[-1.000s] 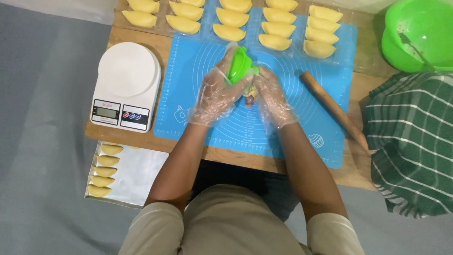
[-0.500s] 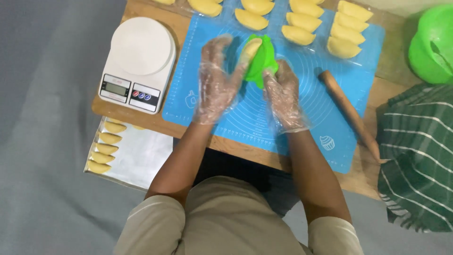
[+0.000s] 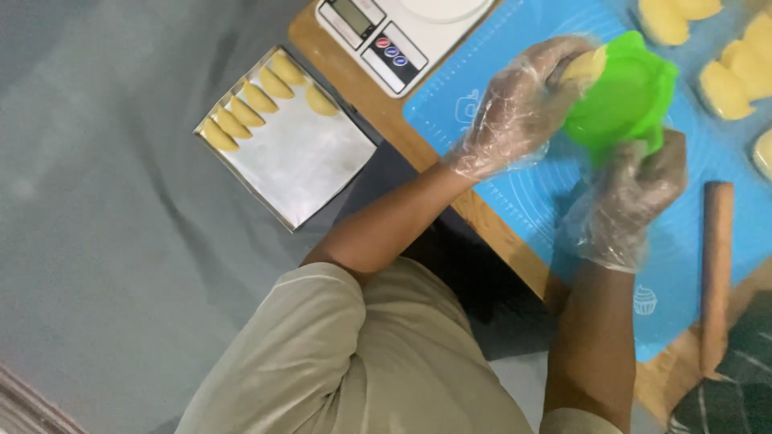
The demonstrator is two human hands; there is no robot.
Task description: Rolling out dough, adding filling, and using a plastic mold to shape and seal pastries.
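Head cam, looking straight down at my lap and the low wooden surface (image 3: 490, 233) in front of me. I'm holding a bright green plastic pastry press (image 3: 623, 96) up over the blue silicone mat (image 3: 515, 173), both hands in thin clear plastic gloves. The press is the round hinged kind with a wavy scalloped edge, it's tilted toward me, and a pale yellow bit of dough (image 3: 585, 64) is poking out at its upper left edge. My left hand (image 3: 519, 104) is cupping that side, fingers curled together over the dough and the rim of the press. My right hand (image 3: 635, 193) is gripping the press from underneath, fingers closed on its lower part. So the press is sitting between both hands, above the mat and not touching it.

Stuff around it: a white kitchen scale (image 3: 402, 32) is sitting at the far left corner of the surface, just beside the mat. A wooden rolling pin (image 3: 716, 265) is lying to the right of my right hand, partly on the mat. Finished half-moon pastries (image 3: 724, 88) are lined up on the mat past the press. Down on the grey floor to my left there's a paper-lined metal tray (image 3: 297, 161) with a row of the same folded pastries (image 3: 257, 96) along its far edge. Something striped dark green (image 3: 732, 386) is showing at the bottom right corner.
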